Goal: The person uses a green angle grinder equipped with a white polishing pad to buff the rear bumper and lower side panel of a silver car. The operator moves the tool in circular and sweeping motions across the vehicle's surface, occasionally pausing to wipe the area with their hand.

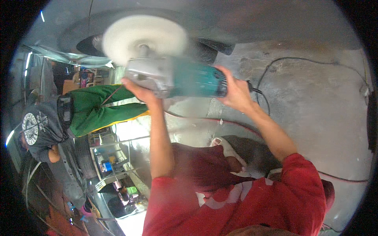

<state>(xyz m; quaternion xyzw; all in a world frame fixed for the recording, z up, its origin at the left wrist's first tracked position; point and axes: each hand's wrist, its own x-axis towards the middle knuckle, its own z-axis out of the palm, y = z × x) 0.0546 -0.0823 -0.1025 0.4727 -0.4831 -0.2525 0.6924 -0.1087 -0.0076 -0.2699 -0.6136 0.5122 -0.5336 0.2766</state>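
A teal and silver power polisher (197,78) is held up in front of me, body level. Its round white fluffy pad (145,37) looks smeared at the edge and lies against or close to a dark, smooth, curved panel (260,19); I cannot tell if they touch. My left hand (143,92) is closed around the underside of the silver gear head. My right hand (237,92) wraps the vented rear end of the teal body, beside the cord's exit. The palms and some fingers are hidden by the tool.
A black cord (299,59) loops over the grey floor (315,102) at right; a reddish hose (236,122) runs behind my arms. At left, a person in green trousers (92,108) bends over beside a dark panel. A wheeled metal rack (132,139) holding supplies stands at lower left.
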